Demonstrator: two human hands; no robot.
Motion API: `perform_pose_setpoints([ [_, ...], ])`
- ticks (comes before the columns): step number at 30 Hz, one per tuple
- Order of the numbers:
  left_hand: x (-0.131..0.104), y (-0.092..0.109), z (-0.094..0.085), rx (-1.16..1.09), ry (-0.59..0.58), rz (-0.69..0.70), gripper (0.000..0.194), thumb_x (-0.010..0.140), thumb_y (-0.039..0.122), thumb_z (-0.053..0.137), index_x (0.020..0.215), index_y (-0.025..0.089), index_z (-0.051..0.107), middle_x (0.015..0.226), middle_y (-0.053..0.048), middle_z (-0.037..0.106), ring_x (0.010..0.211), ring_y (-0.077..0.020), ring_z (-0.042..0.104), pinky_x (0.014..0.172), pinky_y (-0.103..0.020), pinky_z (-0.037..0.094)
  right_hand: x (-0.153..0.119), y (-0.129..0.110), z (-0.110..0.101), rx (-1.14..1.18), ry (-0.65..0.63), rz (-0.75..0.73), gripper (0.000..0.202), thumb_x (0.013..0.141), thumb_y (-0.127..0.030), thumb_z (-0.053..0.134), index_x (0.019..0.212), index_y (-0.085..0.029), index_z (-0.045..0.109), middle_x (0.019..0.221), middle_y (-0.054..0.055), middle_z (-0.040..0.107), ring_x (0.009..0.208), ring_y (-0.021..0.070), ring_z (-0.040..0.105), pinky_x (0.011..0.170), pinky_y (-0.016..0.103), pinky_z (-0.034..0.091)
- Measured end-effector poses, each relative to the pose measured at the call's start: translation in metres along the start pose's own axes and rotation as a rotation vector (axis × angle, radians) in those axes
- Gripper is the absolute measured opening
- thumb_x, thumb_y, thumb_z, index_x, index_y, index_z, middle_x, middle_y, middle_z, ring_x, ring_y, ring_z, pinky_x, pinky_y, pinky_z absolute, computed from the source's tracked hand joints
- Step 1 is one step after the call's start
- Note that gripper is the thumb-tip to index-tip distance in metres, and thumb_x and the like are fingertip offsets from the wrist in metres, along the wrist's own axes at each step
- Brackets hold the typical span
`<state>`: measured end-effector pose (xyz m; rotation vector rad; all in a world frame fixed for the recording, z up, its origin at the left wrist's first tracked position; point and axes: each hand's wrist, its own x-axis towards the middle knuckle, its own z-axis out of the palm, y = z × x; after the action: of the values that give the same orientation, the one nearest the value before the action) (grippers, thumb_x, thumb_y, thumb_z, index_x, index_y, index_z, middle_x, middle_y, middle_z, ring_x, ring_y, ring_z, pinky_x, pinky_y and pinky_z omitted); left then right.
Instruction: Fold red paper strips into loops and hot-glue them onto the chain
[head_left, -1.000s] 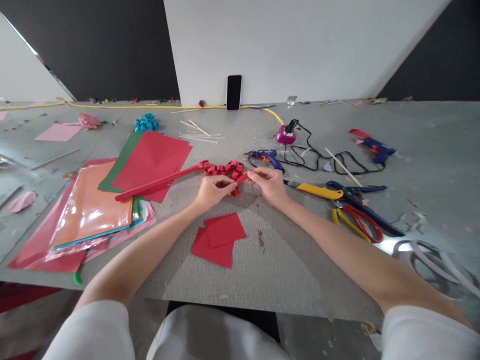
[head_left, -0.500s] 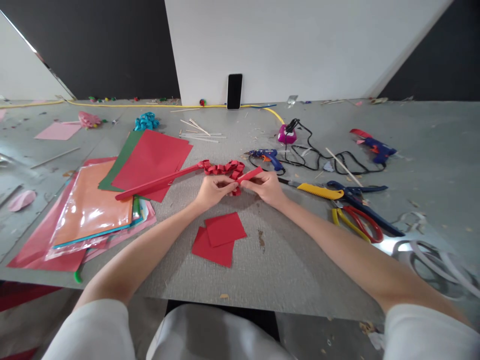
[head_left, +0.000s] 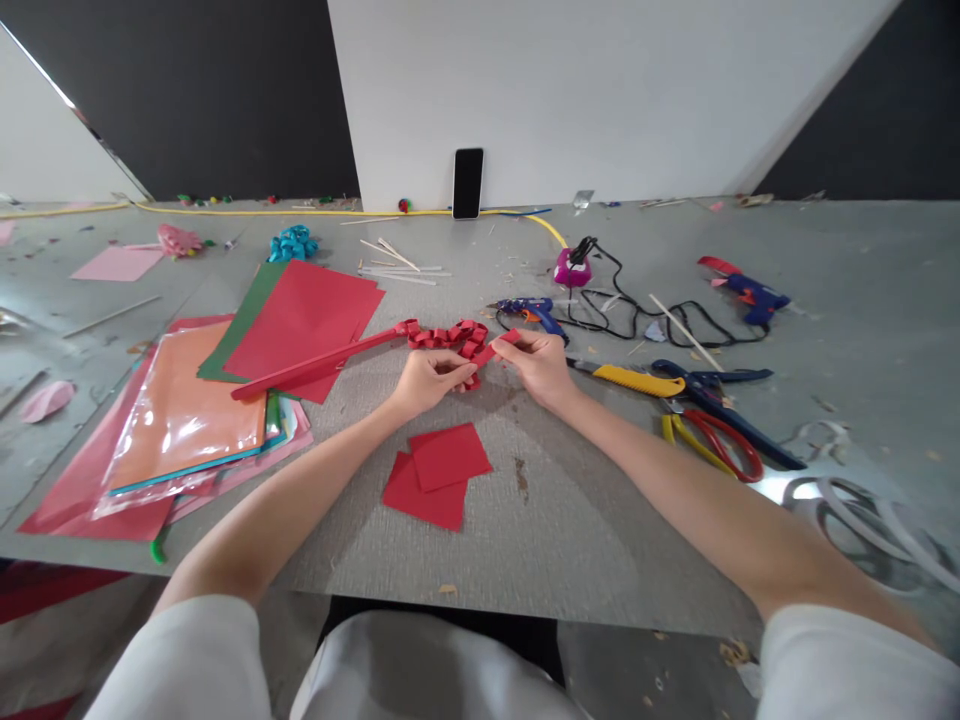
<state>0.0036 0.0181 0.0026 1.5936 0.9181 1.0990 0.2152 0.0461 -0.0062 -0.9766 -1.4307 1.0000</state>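
A small red paper strip [head_left: 487, 354] is stretched between my two hands above the table. My left hand [head_left: 433, 380] pinches its near end between thumb and fingers. Its other end is pinched by my right hand [head_left: 537, 366], close to the tip. Just behind my hands lies a chain of red paper loops [head_left: 450, 334], partly hidden by my fingers. A long red paper-covered stick [head_left: 322, 361] runs left from it. Two red paper squares [head_left: 451, 458] overlap on the table in front of my hands.
Left lie red sheets [head_left: 300, 315], a green sheet [head_left: 225, 345] and bagged orange paper [head_left: 187, 400]. A glue gun [head_left: 531, 312] with black cable lies behind my right hand. Right are a yellow-handled knife [head_left: 637, 381], blue pliers [head_left: 750, 430] and red-handled scissors [head_left: 735, 455]. A phone [head_left: 468, 184] leans at the back.
My right hand has slid along the strip, slightly right and outward, so more of the strip shows between the hands. My left hand stays almost in place.
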Motion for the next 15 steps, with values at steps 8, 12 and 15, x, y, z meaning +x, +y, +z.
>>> perform_pose_setpoints([
  [8, -0.001, 0.002, -0.003, -0.031, 0.006, -0.041, 0.035, 0.083, 0.048, 0.077, 0.079, 0.014, 0.074, 0.072, -0.007, 0.075, 0.055, -0.0109, 0.064, 0.053, -0.023, 0.054, 0.023, 0.011, -0.013, 0.184, 0.262, 0.017, 0.039, 0.070, -0.061, 0.084, 0.075, -0.025, 0.071, 0.070, 0.001, 0.064, 0.061, 0.0132, 0.053, 0.055, 0.030, 0.042],
  [12, 0.000, 0.002, -0.004, -0.034, 0.041, -0.047, 0.036, 0.083, 0.050, 0.076, 0.079, 0.014, 0.074, 0.071, -0.007, 0.075, 0.054, -0.0106, 0.063, 0.053, -0.023, 0.054, 0.021, 0.005, -0.014, 0.149, 0.248, -0.003, 0.046, 0.074, -0.070, 0.077, 0.081, -0.025, 0.074, 0.070, 0.003, 0.065, 0.061, 0.0144, 0.053, 0.057, 0.031, 0.044],
  [15, 0.001, 0.001, -0.004, -0.032, 0.037, -0.031, 0.038, 0.084, 0.052, 0.075, 0.079, 0.014, 0.073, 0.072, -0.007, 0.075, 0.055, -0.0105, 0.063, 0.053, -0.023, 0.053, 0.009, -0.005, -0.006, 0.059, 0.113, -0.027, 0.054, 0.083, -0.076, 0.065, 0.078, -0.024, 0.075, 0.070, 0.005, 0.067, 0.063, 0.0158, 0.057, 0.060, 0.032, 0.047],
])
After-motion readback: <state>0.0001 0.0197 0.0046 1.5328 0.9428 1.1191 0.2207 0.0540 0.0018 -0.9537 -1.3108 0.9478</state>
